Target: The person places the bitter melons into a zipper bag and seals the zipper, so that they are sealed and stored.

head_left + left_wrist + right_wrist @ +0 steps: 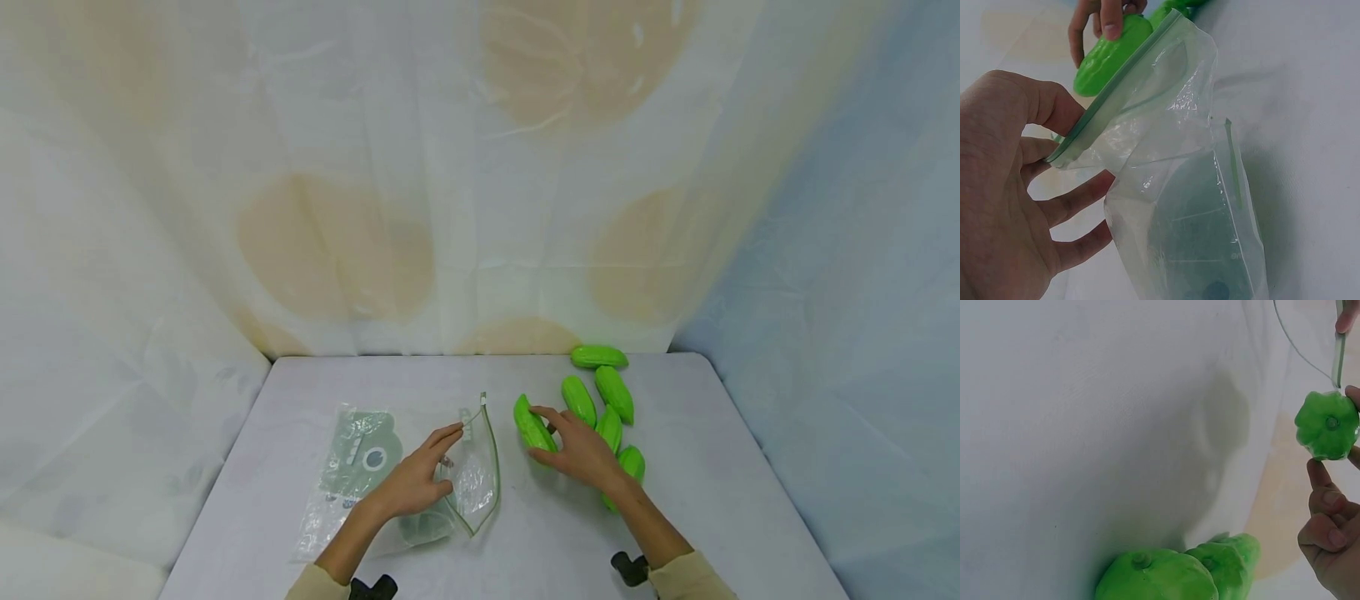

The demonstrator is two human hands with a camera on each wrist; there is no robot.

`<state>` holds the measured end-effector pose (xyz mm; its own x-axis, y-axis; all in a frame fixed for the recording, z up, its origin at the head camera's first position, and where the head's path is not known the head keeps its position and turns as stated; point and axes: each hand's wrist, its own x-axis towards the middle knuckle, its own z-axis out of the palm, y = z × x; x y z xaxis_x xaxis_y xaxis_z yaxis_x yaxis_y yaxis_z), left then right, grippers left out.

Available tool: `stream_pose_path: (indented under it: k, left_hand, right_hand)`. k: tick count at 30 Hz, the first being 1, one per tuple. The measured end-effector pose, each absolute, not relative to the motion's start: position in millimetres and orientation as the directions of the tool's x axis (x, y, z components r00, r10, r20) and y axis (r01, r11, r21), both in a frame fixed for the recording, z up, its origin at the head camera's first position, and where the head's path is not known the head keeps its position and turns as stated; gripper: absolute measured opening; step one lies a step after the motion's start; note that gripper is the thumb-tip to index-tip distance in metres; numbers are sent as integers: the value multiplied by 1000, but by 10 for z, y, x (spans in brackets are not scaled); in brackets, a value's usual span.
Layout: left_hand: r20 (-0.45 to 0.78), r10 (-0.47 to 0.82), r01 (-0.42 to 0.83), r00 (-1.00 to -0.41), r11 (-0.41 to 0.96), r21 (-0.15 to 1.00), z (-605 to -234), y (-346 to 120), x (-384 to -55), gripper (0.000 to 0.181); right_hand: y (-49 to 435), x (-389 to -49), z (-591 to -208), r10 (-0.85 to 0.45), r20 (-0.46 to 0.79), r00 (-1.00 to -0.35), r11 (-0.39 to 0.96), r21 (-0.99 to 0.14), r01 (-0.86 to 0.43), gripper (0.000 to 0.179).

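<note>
A clear zip bag (476,487) with a green zip edge and a green printed panel lies left of the table's middle, its mouth held apart. My left hand (411,483) pinches the zip edge (1094,109) between thumb and fingers; the other fingers rest along the plastic. Just right of the bag's mouth, my right hand (587,450) grips a green bitter melon (532,427) with a bumpy, ridged surface. In the right wrist view, the fingertips hold that bitter melon (1329,422) near the bag's rim, its lobed stem end showing, off the table.
Several more green bitter melons (615,394) lie in a loose cluster on the white table (712,517), beside and behind my right hand. A patterned curtain (420,167) hangs along the table's far edge, with pale sheets at both sides.
</note>
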<state>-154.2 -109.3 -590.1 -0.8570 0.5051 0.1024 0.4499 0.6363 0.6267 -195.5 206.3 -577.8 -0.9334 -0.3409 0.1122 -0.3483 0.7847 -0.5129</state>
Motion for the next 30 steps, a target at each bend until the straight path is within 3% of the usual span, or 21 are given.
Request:
stream_pose_path:
  k: [30]
  left_hand:
    - [102, 498, 446, -861, 646, 619, -5893, -1087, -1517, 81]
  right_hand:
    - [1884, -1837, -5749, -453, 152, -878, 701, -548, -457, 72]
